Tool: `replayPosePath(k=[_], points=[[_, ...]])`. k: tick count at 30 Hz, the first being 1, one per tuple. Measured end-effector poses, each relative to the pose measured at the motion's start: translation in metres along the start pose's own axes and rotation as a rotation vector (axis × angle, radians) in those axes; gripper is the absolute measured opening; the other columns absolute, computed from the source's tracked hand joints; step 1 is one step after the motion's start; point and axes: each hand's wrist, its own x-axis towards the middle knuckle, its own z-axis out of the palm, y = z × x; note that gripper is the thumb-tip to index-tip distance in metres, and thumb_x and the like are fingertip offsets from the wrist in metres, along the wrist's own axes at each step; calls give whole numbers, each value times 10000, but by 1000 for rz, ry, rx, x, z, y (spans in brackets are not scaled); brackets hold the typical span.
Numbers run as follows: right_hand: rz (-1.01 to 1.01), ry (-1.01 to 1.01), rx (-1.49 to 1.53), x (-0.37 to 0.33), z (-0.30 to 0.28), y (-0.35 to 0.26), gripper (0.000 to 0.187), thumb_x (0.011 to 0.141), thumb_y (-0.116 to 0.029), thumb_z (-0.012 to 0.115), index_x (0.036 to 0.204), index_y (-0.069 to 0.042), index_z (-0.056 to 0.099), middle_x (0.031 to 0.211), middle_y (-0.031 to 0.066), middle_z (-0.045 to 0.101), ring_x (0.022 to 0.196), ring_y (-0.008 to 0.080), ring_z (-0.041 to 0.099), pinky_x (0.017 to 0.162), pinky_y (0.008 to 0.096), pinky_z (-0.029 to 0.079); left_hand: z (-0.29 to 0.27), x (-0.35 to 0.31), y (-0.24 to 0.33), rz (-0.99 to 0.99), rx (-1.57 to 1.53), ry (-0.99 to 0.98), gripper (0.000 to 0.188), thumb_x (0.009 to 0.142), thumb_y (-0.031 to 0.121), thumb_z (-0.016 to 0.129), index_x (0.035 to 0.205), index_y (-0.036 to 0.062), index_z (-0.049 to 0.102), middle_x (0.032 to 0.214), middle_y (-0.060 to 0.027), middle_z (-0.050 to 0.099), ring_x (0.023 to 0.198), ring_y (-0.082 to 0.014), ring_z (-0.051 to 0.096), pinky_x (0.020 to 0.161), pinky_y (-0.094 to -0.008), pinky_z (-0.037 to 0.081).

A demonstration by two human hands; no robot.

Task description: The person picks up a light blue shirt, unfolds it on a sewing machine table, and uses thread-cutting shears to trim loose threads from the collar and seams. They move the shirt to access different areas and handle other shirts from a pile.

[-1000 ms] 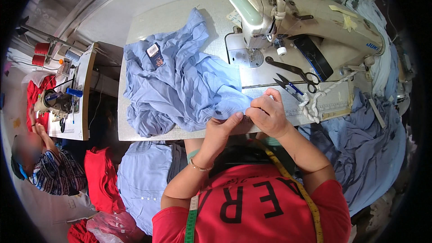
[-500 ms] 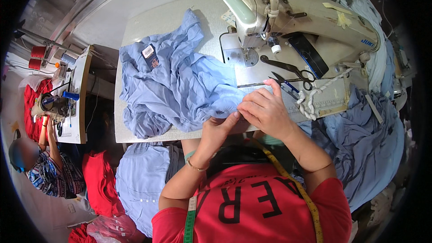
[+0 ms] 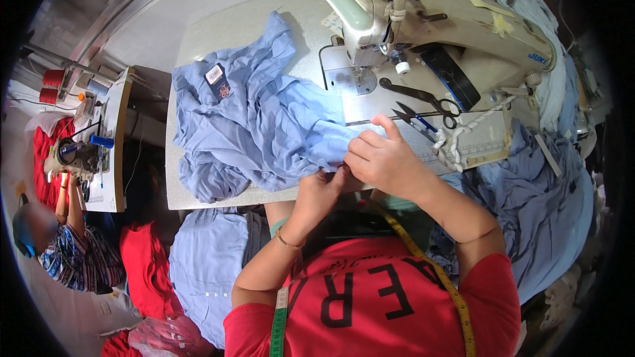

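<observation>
A light blue garment (image 3: 258, 116) lies crumpled across the left half of the sewing table, a dark tag (image 3: 216, 79) on top of it. At the table's front edge my left hand (image 3: 319, 192) pinches the garment's near edge between thumb and fingers. Close beside it, my right hand (image 3: 377, 158) is closed on the same edge, index finger raised. The bit of cloth between the fingertips is mostly hidden. Beyond the hands stands a sewing machine (image 3: 370, 33), its presser foot (image 3: 360, 78) apart from the cloth.
Right of the needle lie black scissors (image 3: 417, 94), thread snips (image 3: 413, 119), a phone (image 3: 450, 78) and a white cord (image 3: 455, 149). Blue cloth (image 3: 529, 205) is heaped at the right. Folded blue garments (image 3: 208, 258) lie lower left. Another person (image 3: 73, 244) works at a machine far left.
My right hand has shifted slightly left and down, its fingers curling more tightly at the cloth edge. My left hand stays nearly in place, and the garment lies much as before.
</observation>
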Motion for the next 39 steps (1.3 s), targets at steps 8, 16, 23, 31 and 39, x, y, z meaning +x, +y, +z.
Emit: replayPosePath(k=[8,16,23,31,39], points=[[338,134,378,-15,3,13,90,687,-60,591,730,-79,514,811,29,532,731,186,530,791,345,409,-9,0,16,-185,-172,7,181,873,135,637,979,-11,655,926,-39,658,806,-81,567,697,-234,461],[496,-27,1146,-18,15,4,27,775,-37,516,792,-49,498,870,104,563,734,219,536,643,289,437,-10,4,22,-185,-346,0,170,863,93,622,982,-24,651,939,-57,658,837,-104,589,756,-248,473],[767,7,541,-42,0,55,155,803,-77,567,910,-18,472,787,128,568,753,303,572,633,359,453,-20,7,6,-48,-487,98,186,853,72,622,1013,-22,639,976,-55,649,875,-122,592,807,-270,467],[304,203,503,-9,24,2,167,766,-131,680,891,-82,581,795,43,588,818,204,569,906,397,357,-18,1,13,-83,-511,59,233,858,110,641,1051,-19,623,1029,-49,633,913,-110,575,807,-266,464],[412,6,702,-6,21,19,84,817,-152,635,870,-88,624,808,21,616,833,177,570,1007,397,238,-19,-10,56,636,648,32,192,784,154,687,950,82,623,911,-85,614,926,-260,569,856,-381,407]])
